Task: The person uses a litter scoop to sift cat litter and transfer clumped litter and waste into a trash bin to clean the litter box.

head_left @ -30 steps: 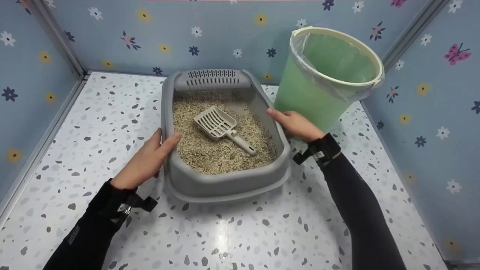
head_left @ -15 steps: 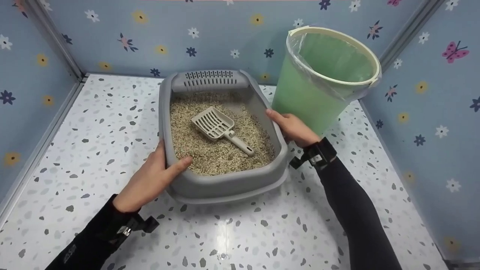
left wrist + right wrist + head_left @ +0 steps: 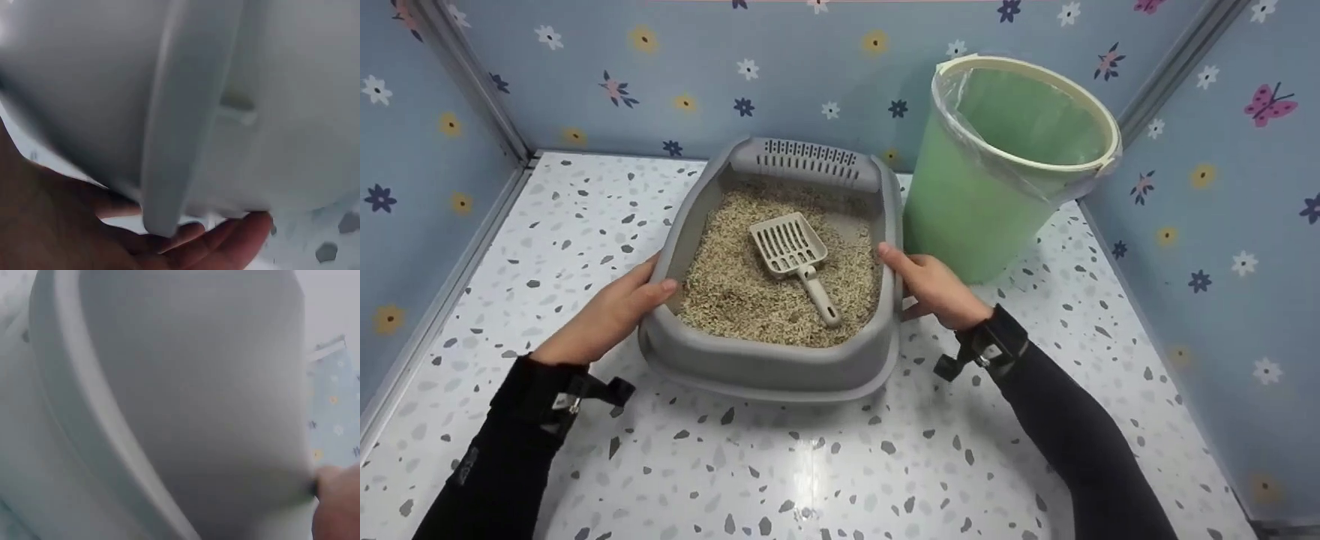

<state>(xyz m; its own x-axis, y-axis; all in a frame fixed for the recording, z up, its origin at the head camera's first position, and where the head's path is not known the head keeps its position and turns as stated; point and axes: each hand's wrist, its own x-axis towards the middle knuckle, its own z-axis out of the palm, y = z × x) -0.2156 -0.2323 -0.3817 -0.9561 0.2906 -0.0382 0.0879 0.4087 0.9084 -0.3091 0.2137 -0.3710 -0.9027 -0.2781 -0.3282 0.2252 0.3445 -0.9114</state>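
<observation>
A grey litter box (image 3: pixel 780 367) filled with tan granular litter (image 3: pixel 735 300) stands between both hands. My left hand (image 3: pixel 604 311) grips its left rim near the front corner, thumb over the edge; in the left wrist view the fingers (image 3: pixel 247 242) curl beneath the grey plastic. On the opposite side my right hand (image 3: pixel 936 289) holds the right rim, thumb on top and the other fingers down the outer wall. A beige slotted litter scoop (image 3: pixel 791 247) lies on the litter, its handle pointing toward the front. Grey wall fills most of the right wrist view.
Close beyond the right hand stands a green bin (image 3: pixel 967 202) with a cream rim and a clear plastic liner. Blue floral panels (image 3: pixel 607 67) enclose the back and both sides. Underfoot is a white speckled floor (image 3: pixel 720 465).
The litter box has turned clockwise, its back end swinging right and its front left, scoop included. My left hand has shifted left with it; my right hand has come slightly nearer.
</observation>
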